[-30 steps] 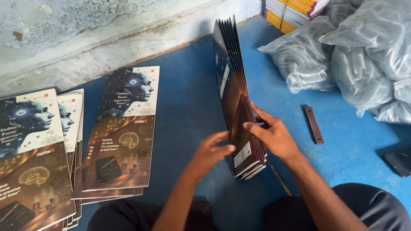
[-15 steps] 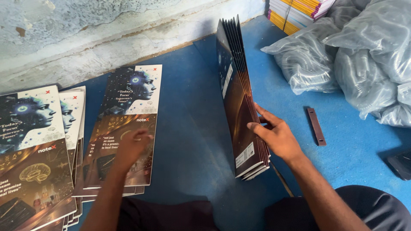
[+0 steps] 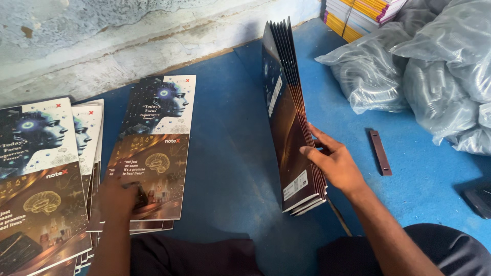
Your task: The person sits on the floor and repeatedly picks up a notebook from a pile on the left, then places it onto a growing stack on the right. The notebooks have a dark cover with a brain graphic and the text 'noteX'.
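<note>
A bundle of printed covers (image 3: 291,122) is held upright on its edge on the blue floor (image 3: 230,153) by the right hand (image 3: 335,163), whose fingers are spread against its outer side. The left hand (image 3: 118,197) is pressed flat on the lower part of the middle stack of covers (image 3: 156,138), well apart from the bundle. Three flat stacks are seen; the left ones are cut off. About seven sheets are counted in the bundle. One dark strip (image 3: 381,152) lies beside grey plastic bags (image 3: 424,76).

upright bundle: glossy dark printed covers (image 3: 291,128), standing on edge, fanned at top, mid floor.
flat stack: same covers (image 3: 153,148), face-up, toward the floor's left edge.
</note>
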